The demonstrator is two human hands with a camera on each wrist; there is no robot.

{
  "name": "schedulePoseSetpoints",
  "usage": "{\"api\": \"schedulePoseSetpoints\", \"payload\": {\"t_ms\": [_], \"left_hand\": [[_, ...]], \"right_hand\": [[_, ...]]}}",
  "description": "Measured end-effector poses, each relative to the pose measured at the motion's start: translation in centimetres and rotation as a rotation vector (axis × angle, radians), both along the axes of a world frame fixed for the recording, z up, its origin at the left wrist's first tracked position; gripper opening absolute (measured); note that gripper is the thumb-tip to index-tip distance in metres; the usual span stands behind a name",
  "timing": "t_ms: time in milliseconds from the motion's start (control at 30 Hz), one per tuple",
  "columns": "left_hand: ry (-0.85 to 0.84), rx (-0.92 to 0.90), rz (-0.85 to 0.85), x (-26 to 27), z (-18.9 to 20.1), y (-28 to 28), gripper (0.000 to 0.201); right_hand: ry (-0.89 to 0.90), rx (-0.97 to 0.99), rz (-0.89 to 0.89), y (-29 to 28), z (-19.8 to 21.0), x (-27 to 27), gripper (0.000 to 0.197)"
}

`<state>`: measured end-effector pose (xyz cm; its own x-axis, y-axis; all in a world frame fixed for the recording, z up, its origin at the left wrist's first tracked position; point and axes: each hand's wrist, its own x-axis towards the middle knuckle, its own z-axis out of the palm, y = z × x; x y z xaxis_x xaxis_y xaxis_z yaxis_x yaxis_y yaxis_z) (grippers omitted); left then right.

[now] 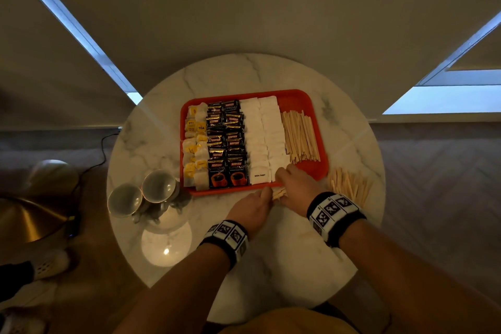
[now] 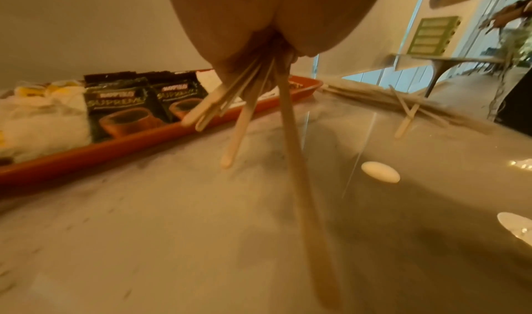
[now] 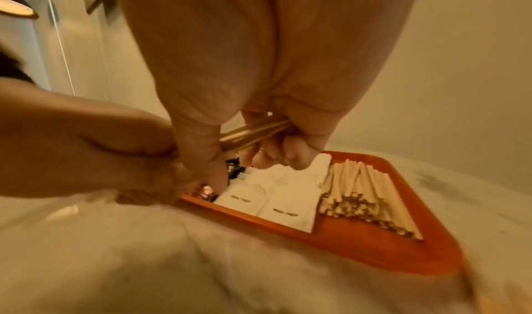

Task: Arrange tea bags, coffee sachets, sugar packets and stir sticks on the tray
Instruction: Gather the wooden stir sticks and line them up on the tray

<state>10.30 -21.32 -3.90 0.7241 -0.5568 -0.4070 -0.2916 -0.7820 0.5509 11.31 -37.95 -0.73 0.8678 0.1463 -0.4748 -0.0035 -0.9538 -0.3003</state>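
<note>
A red tray (image 1: 303, 96) on the marble table holds columns of tea bags (image 1: 193, 144), black coffee sachets (image 1: 226, 141), white sugar packets (image 1: 264, 133) and a row of wooden stir sticks (image 1: 299, 137). Both hands meet at the tray's near edge over a small bundle of stir sticks (image 1: 279, 194). My left hand (image 1: 257, 205) grips one end; several sticks (image 2: 241, 105) fan out below its fist. My right hand (image 1: 295, 184) curls round the other end of the bundle (image 3: 253, 132), just above the sugar packets (image 3: 276, 205).
A loose heap of stir sticks (image 1: 349, 184) lies on the table right of the tray. Two cups (image 1: 143, 194) stand at the table's left near edge. A cable (image 1: 100, 149) and a brass lamp base (image 1: 29, 219) are on the floor to the left.
</note>
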Motion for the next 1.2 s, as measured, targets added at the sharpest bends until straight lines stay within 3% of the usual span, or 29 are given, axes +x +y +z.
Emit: {"api": "schedulePoseSetpoints", "payload": {"t_ms": [133,267,367,433,567,600,667,767,833,967,1033,1200], "left_hand": [[0.068,-0.009,-0.002,0.3,0.3,-0.9,0.018],[0.086,-0.081,-0.070,0.4,0.4,-1.4,0.024],[0.157,-0.262,0.212,1.4,1.6,-1.6,0.008],[0.166,-0.402,0.449,2.7,2.4,-1.0,0.019],[0.278,-0.797,0.816,5.0,4.3,-0.9,0.021],[0.311,-0.874,0.862,5.3,4.8,-1.2,0.019],[0.342,-0.945,0.882,5.3,5.4,-1.8,0.017],[0.347,-0.963,0.837,4.6,5.5,-2.3,0.019],[0.317,-0.979,0.847,4.6,5.9,-2.3,0.019],[0.170,-0.992,0.926,5.7,6.6,-1.6,0.020],[0.129,-1.003,0.944,6.0,6.8,-1.7,0.019],[0.217,-0.985,0.900,4.1,6.4,-3.2,0.020]], "right_hand": [[0.045,0.180,-0.045,0.5,0.5,0.2,0.067],[0.043,0.421,-0.137,0.2,0.6,-0.3,0.068],[-0.178,0.461,-0.385,-0.4,0.6,-0.4,0.058],[-0.220,0.405,-0.465,-0.8,0.8,-1.0,0.045],[0.315,0.404,-0.198,0.9,1.2,-3.4,0.044],[0.375,0.423,-0.155,1.4,1.1,-3.7,0.037],[0.360,0.551,-0.230,2.5,1.4,-3.7,0.022],[0.251,0.628,-0.380,3.4,1.8,-3.1,0.029],[0.245,0.552,-0.298,3.1,1.4,-3.2,0.028],[0.363,0.219,0.098,2.2,1.0,-4.5,0.035],[0.372,0.168,0.227,2.6,1.6,-5.0,0.036],[0.178,0.315,0.018,2.9,2.7,-2.9,0.029]]}}
